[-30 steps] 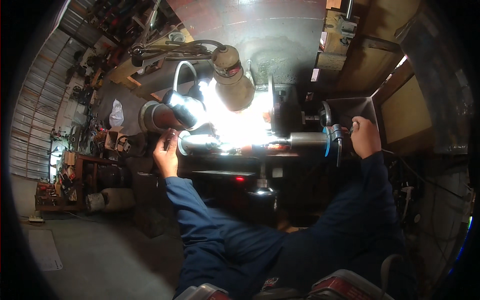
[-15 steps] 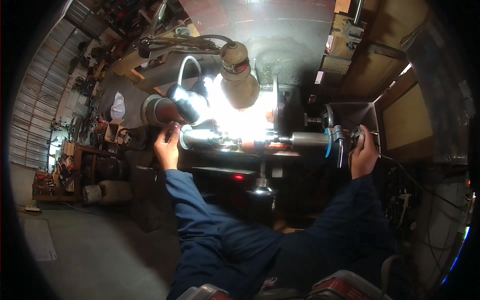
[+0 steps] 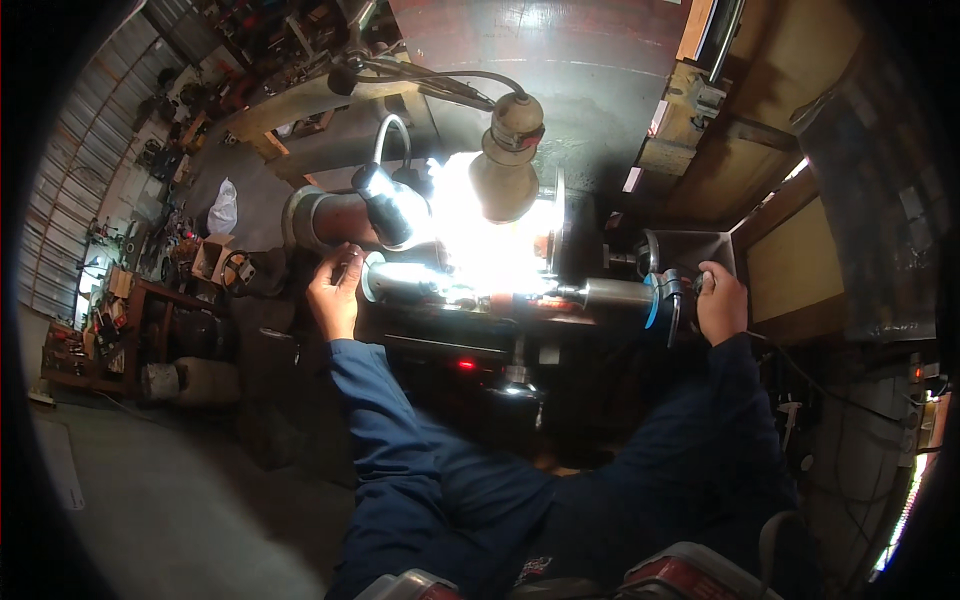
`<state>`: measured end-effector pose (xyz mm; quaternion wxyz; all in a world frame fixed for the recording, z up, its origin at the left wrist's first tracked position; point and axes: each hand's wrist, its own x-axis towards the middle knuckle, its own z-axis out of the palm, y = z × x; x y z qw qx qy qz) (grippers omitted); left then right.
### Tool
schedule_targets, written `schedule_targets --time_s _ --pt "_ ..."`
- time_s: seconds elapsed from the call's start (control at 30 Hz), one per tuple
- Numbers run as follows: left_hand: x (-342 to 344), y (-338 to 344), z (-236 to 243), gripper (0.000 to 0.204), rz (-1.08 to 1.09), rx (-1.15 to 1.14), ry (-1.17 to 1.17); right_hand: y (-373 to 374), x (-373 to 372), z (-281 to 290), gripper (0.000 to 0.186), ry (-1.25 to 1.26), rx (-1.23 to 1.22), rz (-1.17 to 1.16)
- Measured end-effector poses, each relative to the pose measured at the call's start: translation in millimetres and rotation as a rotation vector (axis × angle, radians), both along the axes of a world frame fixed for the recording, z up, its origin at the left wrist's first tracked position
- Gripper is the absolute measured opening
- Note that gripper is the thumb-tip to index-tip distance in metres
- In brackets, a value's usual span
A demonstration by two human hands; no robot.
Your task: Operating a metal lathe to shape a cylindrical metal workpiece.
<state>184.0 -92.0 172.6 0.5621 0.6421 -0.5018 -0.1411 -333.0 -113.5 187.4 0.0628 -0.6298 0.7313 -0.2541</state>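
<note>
My left hand (image 3: 333, 298) is closed in a pinch beside the pale round flange (image 3: 372, 277) at the left end of a bench machine. What its fingertips hold, if anything, is too small to make out. A shiny metal cylinder (image 3: 408, 280) runs rightward from that flange into strong glare, which hides the machine's middle. On the right, a grey metal sleeve (image 3: 615, 294) leads to a blue ring (image 3: 654, 301) and a metal clamp with a lever (image 3: 673, 290). Beyond the clamp, my right hand (image 3: 723, 305) curls around a small dark knob, mostly covered by the fingers.
A lit lamp with a beige housing (image 3: 514, 150) hangs over the machine's middle. Left of it, a second lamp (image 3: 388, 207) on a curved neck shines beside a brown cylindrical housing (image 3: 340, 218). A wooden shelf (image 3: 130, 340) stands far left; wooden panels (image 3: 795, 235) rise at right.
The view has shifted a little, so the lamps sit further right in it. My right hand's fingers have shifted around the knob; my left hand keeps its pinch beside the flange.
</note>
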Motion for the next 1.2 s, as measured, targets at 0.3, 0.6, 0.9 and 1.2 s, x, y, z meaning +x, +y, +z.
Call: schedule_targets --time_s 0.3,0.6,0.9,1.2 --pt "23 6 -23 0.032 0.096 -0.006 -0.094 -51 -26 -47 0.025 0.189 0.396 0.043" --pt "14 4 -20 0.032 0.079 -0.053 0.013 24 4 -11 0.018 0.045 -0.122 -0.06" --pt "11 -2 -4 0.034 0.102 -0.035 -0.053 6 -2 -8 0.021 0.032 -0.154 0.037" --pt "11 9 -8 0.034 0.051 -0.05 -0.024 -22 -19 -11 0.02 0.063 0.246 0.085"
